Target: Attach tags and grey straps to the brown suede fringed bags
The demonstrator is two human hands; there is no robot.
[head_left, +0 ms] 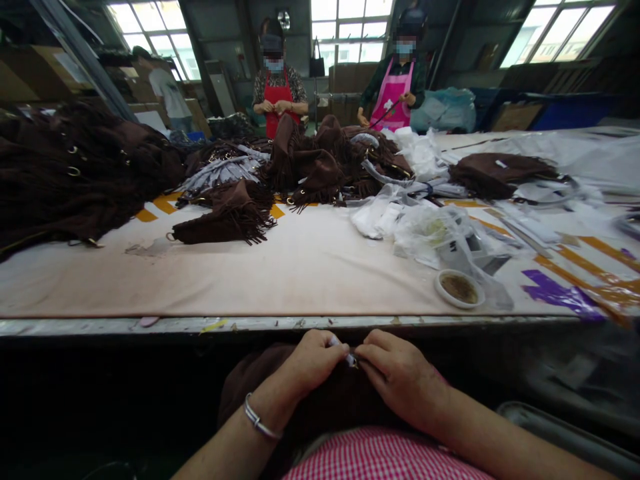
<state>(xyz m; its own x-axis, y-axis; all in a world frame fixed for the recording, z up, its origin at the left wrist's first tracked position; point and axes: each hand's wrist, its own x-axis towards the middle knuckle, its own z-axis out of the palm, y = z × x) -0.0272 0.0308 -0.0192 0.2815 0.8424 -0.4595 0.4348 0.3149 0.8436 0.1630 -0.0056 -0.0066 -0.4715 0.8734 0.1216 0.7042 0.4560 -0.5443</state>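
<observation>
Just past the table's front edge, over my lap, both hands meet close together. My left hand (317, 360) is closed, thumb and fingers pinching a small white-wrapped piece (351, 360) with a bit of gold-coloured metal at its end. My right hand (403, 377) is closed too, its fingertips at the dark brown bag (345, 400) beside the metal bit; what exactly they pinch is hidden. The brown bag lies across my lap, dark and partly covered by my hands and forearms.
Fringed brown bags (310, 167) are heaped across the table (300, 267), with a larger pile (75, 180) at left. A single bag (225, 213) lies nearer. Plastic wrapping (430, 227) and a round white dish (459, 289) sit at right. Two co-workers (277, 100) stand opposite.
</observation>
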